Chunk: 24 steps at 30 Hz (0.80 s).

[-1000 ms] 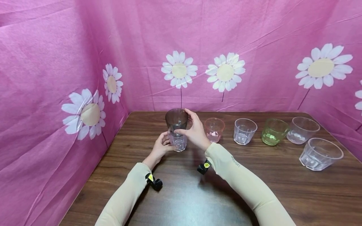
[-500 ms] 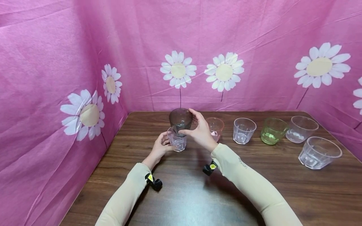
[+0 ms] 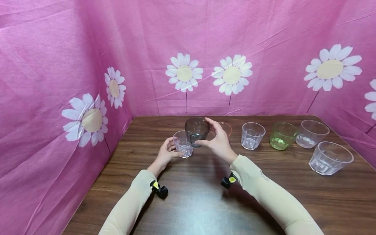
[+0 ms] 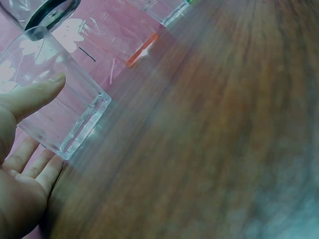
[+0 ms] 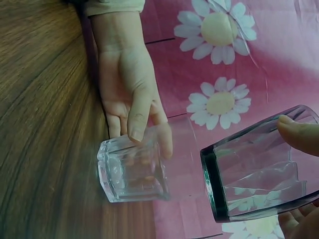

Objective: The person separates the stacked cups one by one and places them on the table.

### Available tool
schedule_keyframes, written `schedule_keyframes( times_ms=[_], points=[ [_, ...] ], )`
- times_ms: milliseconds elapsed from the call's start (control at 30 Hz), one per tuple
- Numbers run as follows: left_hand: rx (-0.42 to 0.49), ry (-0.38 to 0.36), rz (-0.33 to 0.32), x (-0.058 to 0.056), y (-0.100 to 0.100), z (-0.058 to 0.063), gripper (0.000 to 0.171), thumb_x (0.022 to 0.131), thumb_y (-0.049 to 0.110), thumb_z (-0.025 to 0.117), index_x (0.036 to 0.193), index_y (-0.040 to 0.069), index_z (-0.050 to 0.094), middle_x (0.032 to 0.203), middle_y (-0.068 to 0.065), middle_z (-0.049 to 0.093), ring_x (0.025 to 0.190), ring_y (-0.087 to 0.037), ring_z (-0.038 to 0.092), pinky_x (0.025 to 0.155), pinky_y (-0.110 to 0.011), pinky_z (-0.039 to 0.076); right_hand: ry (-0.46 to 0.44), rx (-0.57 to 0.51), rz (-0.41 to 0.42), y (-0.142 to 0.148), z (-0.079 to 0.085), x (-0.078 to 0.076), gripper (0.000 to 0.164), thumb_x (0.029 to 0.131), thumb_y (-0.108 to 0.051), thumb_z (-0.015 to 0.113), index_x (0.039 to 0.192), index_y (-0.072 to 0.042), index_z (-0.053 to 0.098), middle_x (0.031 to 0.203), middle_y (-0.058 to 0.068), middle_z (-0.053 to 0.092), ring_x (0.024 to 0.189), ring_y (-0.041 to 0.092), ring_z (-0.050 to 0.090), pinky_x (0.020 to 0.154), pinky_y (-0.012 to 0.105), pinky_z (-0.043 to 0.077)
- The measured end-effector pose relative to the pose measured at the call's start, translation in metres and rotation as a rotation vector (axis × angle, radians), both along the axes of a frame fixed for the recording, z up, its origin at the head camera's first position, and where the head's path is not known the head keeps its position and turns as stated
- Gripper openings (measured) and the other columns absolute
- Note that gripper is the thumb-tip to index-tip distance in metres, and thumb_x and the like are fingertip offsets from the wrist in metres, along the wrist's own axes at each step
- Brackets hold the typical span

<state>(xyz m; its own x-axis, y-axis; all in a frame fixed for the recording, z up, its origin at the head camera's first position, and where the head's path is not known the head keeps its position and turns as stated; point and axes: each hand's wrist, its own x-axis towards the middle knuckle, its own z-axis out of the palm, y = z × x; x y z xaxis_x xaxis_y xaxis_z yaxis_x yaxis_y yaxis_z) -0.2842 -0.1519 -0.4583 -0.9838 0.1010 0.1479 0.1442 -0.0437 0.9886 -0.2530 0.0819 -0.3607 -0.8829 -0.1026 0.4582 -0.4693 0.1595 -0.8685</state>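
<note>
In the head view my left hand (image 3: 161,157) grips a clear faceted glass (image 3: 185,150) from its left side. The left wrist view shows the thumb lying across its wall and its base at the tabletop. Raised beside it to the right, a dark grey tinted glass (image 3: 196,130) is held upright by my right hand (image 3: 218,142), thumb on the near side. In the right wrist view the dark glass's thick base (image 5: 213,184) sits above the clear glass's rim, apart from it. Behind my right hand, a pink glass (image 4: 122,35) is mostly hidden in the head view.
To the right on the wooden table (image 3: 188,202) stand a clear glass (image 3: 252,137), a green glass (image 3: 282,138) and two wider clear glasses, one at the back (image 3: 311,135) and one nearer (image 3: 330,160). A pink flowered cloth (image 3: 141,49) hangs behind and along the sides.
My right hand has drawn the dark glass out of the top of the clear glass and carried it to the right, covering more of the pink glass. The left hand stays put.
</note>
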Motion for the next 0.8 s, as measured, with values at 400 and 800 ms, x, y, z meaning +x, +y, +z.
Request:
schedule_keyframes(
  times_ms=[400,800],
  points=[
    [-0.003,0.027,-0.007,0.001,-0.001,-0.001,0.071,0.071,-0.023,0.072,0.135,-0.008,0.045,0.131,-0.03,0.055,0.109,-0.032,0.06,0.092,-0.029,0.05,-0.088,-0.05,0.025,0.017,-0.003,0.014,0.093,0.063,0.013,0.086,0.145,0.005,0.041,0.137,0.026,0.052,0.127,0.035,0.051,0.106,0.04,0.043],
    [-0.009,0.024,-0.006,0.0,-0.001,-0.002,0.071,0.071,-0.023,0.072,0.134,-0.008,0.044,0.132,-0.03,0.054,0.109,-0.03,0.06,0.091,-0.029,0.051,-0.124,-0.059,0.023,0.042,-0.019,0.026,0.092,0.064,0.016,0.084,0.144,0.007,0.04,0.131,0.029,0.054,0.114,0.041,0.056,0.09,0.025,0.053]
  ],
)
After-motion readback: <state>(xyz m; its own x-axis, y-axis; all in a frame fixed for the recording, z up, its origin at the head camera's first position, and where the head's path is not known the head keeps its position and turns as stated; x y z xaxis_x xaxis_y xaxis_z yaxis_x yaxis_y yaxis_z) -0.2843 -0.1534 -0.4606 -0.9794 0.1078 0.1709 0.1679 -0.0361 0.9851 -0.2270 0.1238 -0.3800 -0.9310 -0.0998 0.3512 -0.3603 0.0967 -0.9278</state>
